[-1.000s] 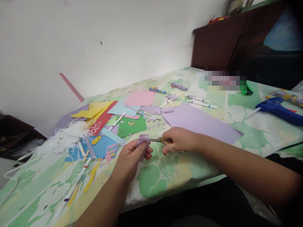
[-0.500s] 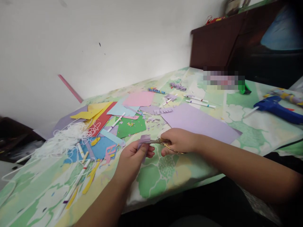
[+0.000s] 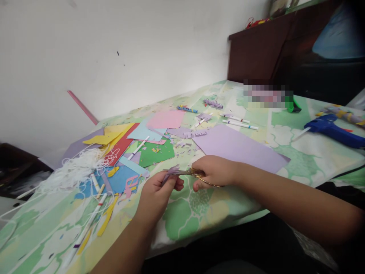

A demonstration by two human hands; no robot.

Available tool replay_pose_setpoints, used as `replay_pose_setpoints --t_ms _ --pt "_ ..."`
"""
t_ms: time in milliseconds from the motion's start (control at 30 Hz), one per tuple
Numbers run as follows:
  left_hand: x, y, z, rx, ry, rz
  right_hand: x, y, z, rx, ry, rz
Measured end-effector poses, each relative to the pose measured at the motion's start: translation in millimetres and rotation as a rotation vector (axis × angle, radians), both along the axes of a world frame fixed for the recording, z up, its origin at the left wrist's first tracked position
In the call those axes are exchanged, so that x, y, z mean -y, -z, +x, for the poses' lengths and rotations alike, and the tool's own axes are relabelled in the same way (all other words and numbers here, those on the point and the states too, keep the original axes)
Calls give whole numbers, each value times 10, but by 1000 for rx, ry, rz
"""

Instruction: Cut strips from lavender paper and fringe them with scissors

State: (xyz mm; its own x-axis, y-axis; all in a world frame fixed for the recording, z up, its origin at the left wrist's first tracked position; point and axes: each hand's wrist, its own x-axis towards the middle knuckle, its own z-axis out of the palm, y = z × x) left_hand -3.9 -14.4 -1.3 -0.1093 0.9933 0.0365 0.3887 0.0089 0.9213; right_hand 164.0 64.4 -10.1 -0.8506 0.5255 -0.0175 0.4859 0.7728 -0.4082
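Observation:
My left hand (image 3: 158,190) pinches a small strip of purple paper (image 3: 171,172) with a fringed upper edge. From the right, my right hand (image 3: 213,171) grips a pair of scissors (image 3: 186,172) by its gold-coloured handles. The blades point left and meet the fringed strip close to my left thumb. Just beyond my hands lie a large lilac sheet (image 3: 236,146) and another fringed purple strip (image 3: 195,134). A green sheet (image 3: 156,152) strewn with paper bits is nearby.
At left are a heap of white string (image 3: 80,169), coloured sheets (image 3: 121,146) and several markers (image 3: 99,201). A blue glue gun (image 3: 333,131) lies at right. Two markers (image 3: 239,124) rest behind the lilac sheet. A white wall (image 3: 142,49) borders the table's far side.
The fringed purple strip has tilted in my left hand, so it now looks narrower. Scissors and both hands stay nearly in place; the whole view has shifted slightly.

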Motion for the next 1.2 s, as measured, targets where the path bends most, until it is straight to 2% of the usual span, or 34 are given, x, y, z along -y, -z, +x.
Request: replay_pose_setpoints --t_ms 367,533,733,967,1200 --pt "-13 -24 15 -2 -12 -65 -7 24 -15 17 30 58" --pt "-5 22 -3 105 -21 -93 -17 11 -11 7 34 73" --pt "8 78 -68 249 55 -130 -23 -1 0 13 42 103" --pt "-7 101 -75 322 49 -137 -30 -5 5 5 56 89" --pt "15 73 -46 291 23 -152 -36 -9 9 1 71 89"
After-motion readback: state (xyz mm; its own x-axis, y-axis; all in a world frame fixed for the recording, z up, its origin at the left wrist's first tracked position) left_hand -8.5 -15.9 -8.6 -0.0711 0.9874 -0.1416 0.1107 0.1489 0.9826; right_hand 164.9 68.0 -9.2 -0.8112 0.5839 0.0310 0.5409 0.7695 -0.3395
